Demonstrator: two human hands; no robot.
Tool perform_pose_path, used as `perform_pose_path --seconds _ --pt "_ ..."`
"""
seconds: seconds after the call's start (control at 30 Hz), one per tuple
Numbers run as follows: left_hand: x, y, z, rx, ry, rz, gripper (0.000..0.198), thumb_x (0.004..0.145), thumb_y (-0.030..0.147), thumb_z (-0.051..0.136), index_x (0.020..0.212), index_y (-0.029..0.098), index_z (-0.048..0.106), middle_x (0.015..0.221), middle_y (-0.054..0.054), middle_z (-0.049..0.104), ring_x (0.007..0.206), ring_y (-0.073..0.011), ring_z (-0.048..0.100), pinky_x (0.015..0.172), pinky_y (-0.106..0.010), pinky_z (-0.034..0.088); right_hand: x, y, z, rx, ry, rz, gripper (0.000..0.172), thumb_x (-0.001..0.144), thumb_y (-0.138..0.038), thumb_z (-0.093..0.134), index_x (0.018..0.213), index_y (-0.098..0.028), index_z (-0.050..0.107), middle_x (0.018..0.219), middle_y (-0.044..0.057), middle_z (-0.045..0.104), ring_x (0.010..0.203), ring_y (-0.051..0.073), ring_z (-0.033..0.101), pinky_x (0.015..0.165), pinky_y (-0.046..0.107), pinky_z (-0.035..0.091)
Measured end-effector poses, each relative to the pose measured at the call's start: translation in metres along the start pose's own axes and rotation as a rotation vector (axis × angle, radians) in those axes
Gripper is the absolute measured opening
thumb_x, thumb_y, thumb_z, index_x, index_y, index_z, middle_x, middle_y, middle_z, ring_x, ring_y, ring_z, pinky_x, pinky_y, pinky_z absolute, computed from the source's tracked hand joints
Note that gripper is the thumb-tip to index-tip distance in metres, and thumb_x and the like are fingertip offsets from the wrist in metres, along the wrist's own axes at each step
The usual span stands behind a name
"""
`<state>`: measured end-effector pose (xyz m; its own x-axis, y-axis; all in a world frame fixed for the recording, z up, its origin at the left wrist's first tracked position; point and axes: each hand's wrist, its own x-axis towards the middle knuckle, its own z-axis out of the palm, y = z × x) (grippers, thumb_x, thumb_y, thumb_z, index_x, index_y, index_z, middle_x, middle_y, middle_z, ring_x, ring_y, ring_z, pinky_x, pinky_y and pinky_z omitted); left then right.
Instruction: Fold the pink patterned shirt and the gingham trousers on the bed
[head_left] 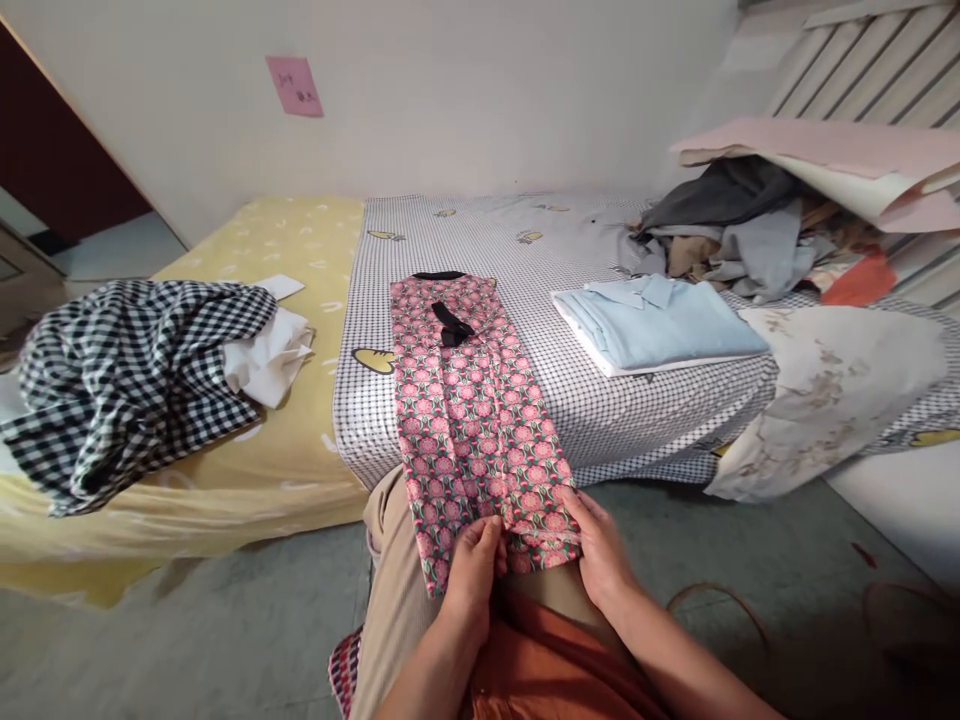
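Note:
A pink floral garment [472, 400] with a black neckline and a black bow lies lengthwise over the bed edge, its sides folded in. Its lower end rests across my lap. My left hand [474, 560] pinches the hem near the middle, thumb pressed on the fabric. At the hem's right corner, my right hand [596, 545] grips the cloth, with the thumb on top and the fingers underneath, hidden. The hem between the two hands is slightly turned up.
Folded light blue shirts [660, 320] lie to the right on the checked bedsheet [465, 225]. A heap of clothes [735, 220] sits behind them, beside a pale floral cloth [832, 400]. On the left, a black-and-white checked garment [150, 370] lies on the yellow sheet [300, 450].

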<state>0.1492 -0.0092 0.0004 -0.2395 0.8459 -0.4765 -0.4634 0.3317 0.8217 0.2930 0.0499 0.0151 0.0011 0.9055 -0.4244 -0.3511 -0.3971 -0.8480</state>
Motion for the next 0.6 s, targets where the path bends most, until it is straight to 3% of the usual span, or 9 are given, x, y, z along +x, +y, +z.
perform_pose_path --seconds 0.37,0.6 --pt "-0.0035 0.0017 0.0016 -0.038 0.01 -0.011 0.063 0.053 0.075 0.081 0.071 0.018 0.062 0.054 0.007 0.049 0.047 -0.0063 0.037 0.049 -0.023 0.027 0.0002 -0.0008 0.0002 0.011 0.018 -0.029 0.044 0.051 -0.056 0.092 0.08 -0.025 0.081 0.087 0.004 0.081 0.086 0.03 0.074 0.079 0.041 0.059" --pt "-0.0061 0.0034 0.0041 -0.036 0.028 0.0 0.058 0.053 0.071 0.082 0.063 0.019 0.06 0.051 0.007 0.047 0.046 -0.0064 0.035 0.049 -0.024 0.025 0.0015 0.0019 -0.0038 0.027 0.024 -0.014 0.04 0.051 -0.053 0.093 0.073 -0.024 0.076 0.079 0.002 0.08 0.079 0.028 0.073 0.077 0.041 0.058"
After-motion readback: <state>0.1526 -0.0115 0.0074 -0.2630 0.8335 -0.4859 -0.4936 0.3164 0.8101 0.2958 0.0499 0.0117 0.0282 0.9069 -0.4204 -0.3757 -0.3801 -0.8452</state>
